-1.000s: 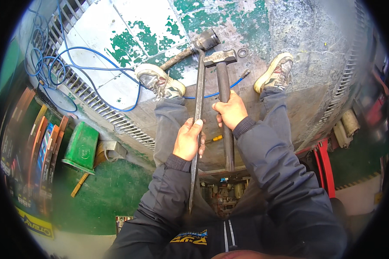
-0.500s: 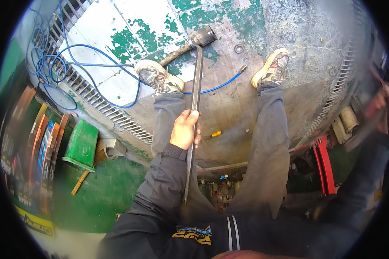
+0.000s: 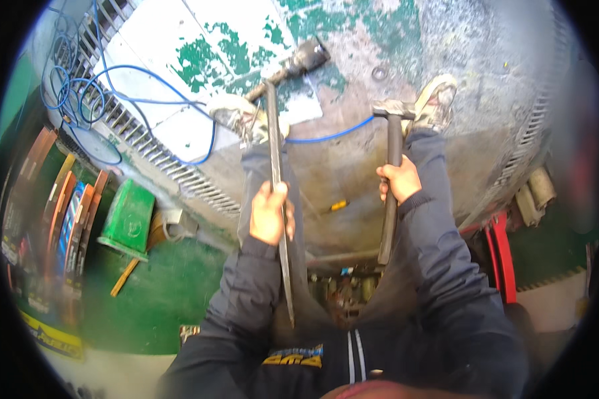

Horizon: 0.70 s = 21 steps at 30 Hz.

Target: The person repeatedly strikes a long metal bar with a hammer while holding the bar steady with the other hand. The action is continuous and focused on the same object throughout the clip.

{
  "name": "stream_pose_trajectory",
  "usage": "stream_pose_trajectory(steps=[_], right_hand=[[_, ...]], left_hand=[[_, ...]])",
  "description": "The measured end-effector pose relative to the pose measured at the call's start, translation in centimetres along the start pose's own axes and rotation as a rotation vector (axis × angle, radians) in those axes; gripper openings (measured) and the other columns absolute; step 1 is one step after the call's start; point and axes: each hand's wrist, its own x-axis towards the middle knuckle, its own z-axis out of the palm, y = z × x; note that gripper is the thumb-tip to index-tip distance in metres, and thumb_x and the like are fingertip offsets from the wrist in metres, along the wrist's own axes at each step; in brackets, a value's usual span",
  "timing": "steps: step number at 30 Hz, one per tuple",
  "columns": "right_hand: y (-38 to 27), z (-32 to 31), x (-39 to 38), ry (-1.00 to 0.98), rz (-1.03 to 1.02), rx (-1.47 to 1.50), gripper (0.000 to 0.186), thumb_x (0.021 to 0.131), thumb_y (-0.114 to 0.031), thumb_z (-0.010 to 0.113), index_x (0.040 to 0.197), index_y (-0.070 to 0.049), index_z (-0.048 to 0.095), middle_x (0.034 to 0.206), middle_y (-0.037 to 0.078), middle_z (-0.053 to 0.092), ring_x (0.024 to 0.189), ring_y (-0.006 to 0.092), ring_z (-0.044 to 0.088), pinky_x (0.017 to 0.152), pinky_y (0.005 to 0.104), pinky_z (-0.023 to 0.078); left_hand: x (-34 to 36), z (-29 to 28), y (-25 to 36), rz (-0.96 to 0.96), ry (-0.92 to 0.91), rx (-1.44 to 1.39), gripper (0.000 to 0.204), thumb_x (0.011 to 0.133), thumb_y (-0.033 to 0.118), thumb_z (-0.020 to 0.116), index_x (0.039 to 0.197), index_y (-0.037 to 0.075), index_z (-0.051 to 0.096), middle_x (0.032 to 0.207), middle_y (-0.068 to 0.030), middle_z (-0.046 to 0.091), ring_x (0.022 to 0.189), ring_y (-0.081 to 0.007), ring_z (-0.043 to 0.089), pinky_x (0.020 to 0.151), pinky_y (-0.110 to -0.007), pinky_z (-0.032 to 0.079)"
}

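Note:
My left hand (image 3: pixel 267 216) is closed around a long steel pry bar (image 3: pixel 273 143), with its pointed end toward my body. The bar's far end reaches just left of a thick cylindrical metal end on a rusty shaft (image 3: pixel 306 58) lying on the floor; I cannot tell whether they touch. In my right hand (image 3: pixel 402 181) is a hammer (image 3: pixel 395 136), gripped partway along its dark handle with the head pointing away from me. The hammer head overlaps my right shoe (image 3: pixel 439 100) in the picture. Part of the shaft is hidden behind my left shoe (image 3: pixel 229 113).
A blue air hose (image 3: pixel 333 136) runs across the floor to coils at the left. A small yellow-handled tool (image 3: pixel 339 205) and a metal ring (image 3: pixel 379 72) lie between my legs and beyond. At left stands a green bin (image 3: pixel 128 216); at right, a red metal arm (image 3: pixel 502 259).
My right hand has come in from the far right, bringing the hammer in front of me. The pry bar's far end has swung left, off the cylindrical metal end.

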Motion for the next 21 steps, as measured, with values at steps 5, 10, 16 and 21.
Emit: stream_pose_trajectory(steps=[5,10,16,21], right_hand=[[-7.7,-1.9,1.5,0.026,-0.072,-0.061,0.018,0.087,-0.006,0.067,0.1,-0.001,0.054,0.073,0.008,0.057,0.049,0.0184,0.056,0.04,0.0374,0.051],[-14.9,-3.3,8.9,-0.013,-0.4,-0.268,0.021,0.086,-0.01,0.071,0.099,0.0,0.057,0.068,0.009,0.058,0.048,0.0192,0.057,0.043,0.037,0.05],[-21.2,-5.1,16.9,0.022,-0.469,-0.335,0.027,0.087,-0.013,0.073,0.108,-0.001,0.062,0.082,0.005,0.061,0.058,0.0142,0.059,0.049,0.0331,0.053],[-21.4,-4.8,16.3,0.347,-0.543,-0.735,0.036,0.091,-0.021,0.075,0.119,-0.001,0.065,0.084,0.007,0.067,0.063,0.0209,0.065,0.058,0.0382,0.057]], left_hand=[[-0.9,2.3,-2.9,0.027,-0.164,-0.004,0.025,0.109,0.03,0.055,0.118,0.007,0.052,0.065,-0.0054,0.052,0.038,-0.0159,0.047,0.035,-0.031,0.038],[-0.2,3.8,-3.0,0.015,-0.182,-0.062,0.024,0.11,0.031,0.055,0.116,0.009,0.051,0.066,-0.005,0.052,0.038,-0.0153,0.047,0.036,-0.031,0.039],[0.3,3.6,-2.9,0.067,-0.123,-0.069,0.024,0.11,0.033,0.055,0.115,0.01,0.051,0.066,-0.0046,0.053,0.039,-0.0147,0.048,0.036,-0.031,0.039],[0.5,3.6,-2.6,0.044,-0.109,-0.085,0.023,0.11,0.033,0.055,0.114,0.01,0.051,0.067,-0.0045,0.053,0.039,-0.0148,0.048,0.035,-0.031,0.038]])
